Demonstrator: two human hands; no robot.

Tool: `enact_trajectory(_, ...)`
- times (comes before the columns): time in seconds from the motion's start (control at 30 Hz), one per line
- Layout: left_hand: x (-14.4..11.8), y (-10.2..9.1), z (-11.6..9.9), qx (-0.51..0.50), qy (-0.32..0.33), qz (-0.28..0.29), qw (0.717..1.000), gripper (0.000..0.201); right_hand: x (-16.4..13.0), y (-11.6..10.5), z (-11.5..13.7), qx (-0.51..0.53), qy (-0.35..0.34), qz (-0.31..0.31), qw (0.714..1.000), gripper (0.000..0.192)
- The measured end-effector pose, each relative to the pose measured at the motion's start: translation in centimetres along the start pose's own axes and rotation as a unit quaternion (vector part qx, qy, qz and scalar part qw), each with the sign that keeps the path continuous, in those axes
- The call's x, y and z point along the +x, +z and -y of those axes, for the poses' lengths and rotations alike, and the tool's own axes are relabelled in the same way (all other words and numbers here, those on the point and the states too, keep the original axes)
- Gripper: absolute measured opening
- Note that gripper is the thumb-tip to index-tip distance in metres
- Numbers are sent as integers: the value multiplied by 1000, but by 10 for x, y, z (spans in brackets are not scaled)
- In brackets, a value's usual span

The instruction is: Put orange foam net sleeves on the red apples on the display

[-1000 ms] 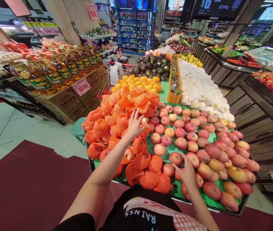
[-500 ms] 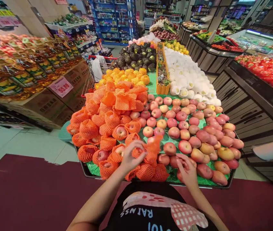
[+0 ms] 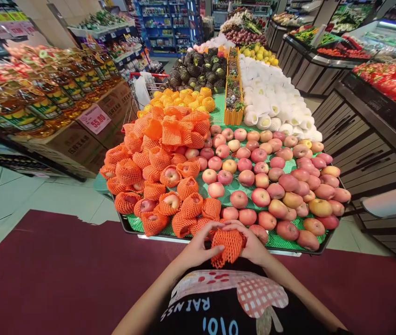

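Holding an orange foam net in both hands, at the near edge of a fruit stand. Gripping it with the fingers of the left hand curved over the upper left side and the thumb pressed against the front, and with the fingers of the right hand bent round the opposite side, near the left fingertips at the top. Cannot tell the right thumb's position, nor the contents of the net. Wearing a black printed shirt. Facing bare apples on the near right of the stand and net-wrapped apples on its near left. Showing also, toward the stand's far end, dark netted fruit, a planter box along its middle and white-wrapped fruit on its far right. Including, left of the stand, bottles of golden liquid and a price sign reading 55.80.
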State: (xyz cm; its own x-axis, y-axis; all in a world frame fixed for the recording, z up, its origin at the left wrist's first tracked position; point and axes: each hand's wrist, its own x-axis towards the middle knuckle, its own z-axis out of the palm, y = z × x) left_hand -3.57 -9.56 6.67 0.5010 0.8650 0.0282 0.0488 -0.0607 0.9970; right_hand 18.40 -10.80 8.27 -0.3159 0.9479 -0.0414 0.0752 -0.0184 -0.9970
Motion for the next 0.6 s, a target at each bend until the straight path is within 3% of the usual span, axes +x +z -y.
enact_trajectory(0.1, -3, 19, 7, 11, -22, -30, 999, 30, -8, -6, -13, 91, 78, -68, 990, 65)
enact_trajectory(0.27, -6, 37, 6, 2, 0, -70, 998, 31, -22, -26, -30, 142, 118, -134, 974, 37)
enact_trajectory(0.43, -7, 53, -8, -19, 62, 21, 998, 32, -42, -37, -16, 221, 103, -154, 958, 37)
enact_trajectory(0.5, -7, 65, -8, -49, 59, 61, 995, 36, -49, -37, -10, 249, 96, -144, 953, 38)
enact_trajectory(0.6, -7, 86, 1, -125, 34, 76, 989, 46, -59, -36, -11, 244, 110, -115, 957, 38)
